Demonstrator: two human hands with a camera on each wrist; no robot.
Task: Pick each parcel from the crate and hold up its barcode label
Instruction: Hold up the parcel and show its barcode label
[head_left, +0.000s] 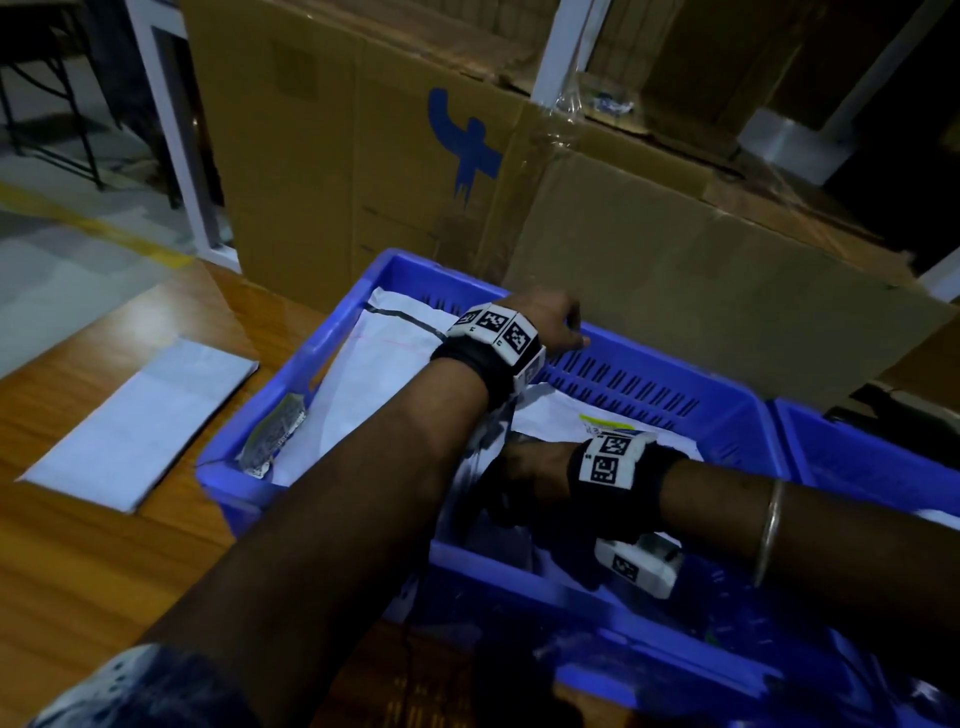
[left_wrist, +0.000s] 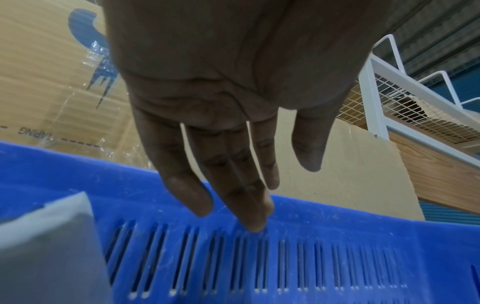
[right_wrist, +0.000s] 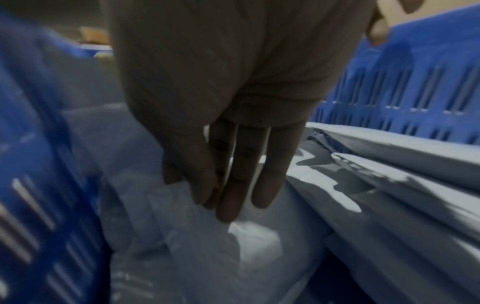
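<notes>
Parcels in pale grey-white poly bags fill the blue crate, which stands on the wooden tabletop in front of large cardboard boxes. Both hands are inside the crate and neither has hold of anything. The left hand reaches across to the far slotted wall, its fingers straight and slightly spread, the fingertips at the wall's upper edge; the wrist view suggests light contact with the plastic, though I cannot tell for sure. One large flat parcel lies under that forearm, running from the far left corner toward the middle, with a dark line across its upper end. The right hand is low in the middle of the crate, crossing beneath the left forearm; its fingers are extended and close together, pointing down at a soft, rumpled parcel and either just touching or just above it. Beside that hand, stacked flat parcels lean toward the slotted wall, and one of them shows a printed label near the right wrist. A crumpled silvery packet sits against the crate's left wall. Outside the crate, to its left, a flat white parcel lies on the tabletop. A second blue crate adjoins the first on the right.
</notes>
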